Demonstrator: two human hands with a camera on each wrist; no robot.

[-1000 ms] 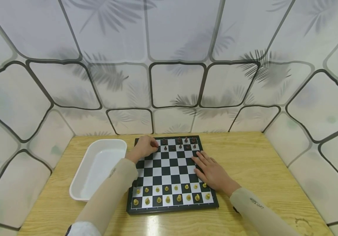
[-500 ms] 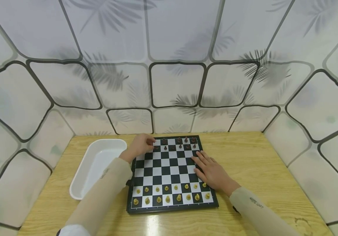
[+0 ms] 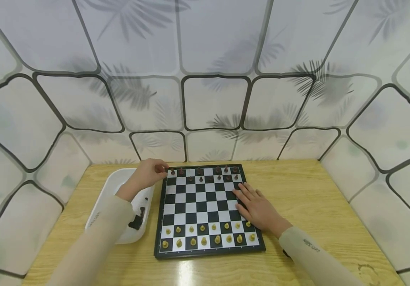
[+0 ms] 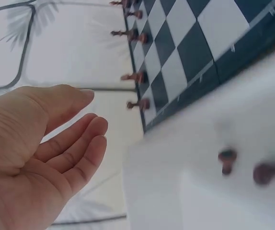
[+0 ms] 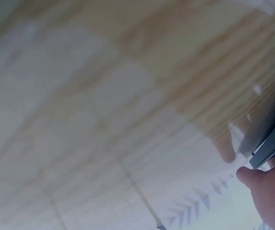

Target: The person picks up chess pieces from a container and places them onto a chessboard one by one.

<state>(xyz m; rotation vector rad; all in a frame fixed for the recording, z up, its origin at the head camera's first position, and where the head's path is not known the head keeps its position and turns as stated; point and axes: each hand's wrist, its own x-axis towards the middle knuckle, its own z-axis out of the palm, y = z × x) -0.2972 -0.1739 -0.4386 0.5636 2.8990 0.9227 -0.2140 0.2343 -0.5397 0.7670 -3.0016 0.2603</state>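
Observation:
A black-and-white chessboard (image 3: 201,206) lies on the table. My left hand (image 3: 147,173) hovers off its far left corner, above the far end of a white tray (image 3: 101,196). In the left wrist view this hand (image 4: 46,148) has loosely bent fingers, thumb apart, nothing between them. Dark red chess pieces (image 4: 227,160) lie in the tray there, blurred. Other dark red pieces (image 3: 181,172) stand in the board's far rows. Yellow pieces (image 3: 204,240) fill the two near rows. My right hand (image 3: 256,206) rests on the board's right edge with fingers extended.
The wooden table (image 3: 308,206) extends right of the board and in front of it. A patterned wall (image 3: 212,103) closes off the back and both sides. My left forearm (image 3: 94,234) crosses over the tray and partly hides it.
My left hand has moved left from the board's far rows toward the tray, uncovering dark red pieces at the far left corner. Pieces now show in the tray. My right hand has stayed put.

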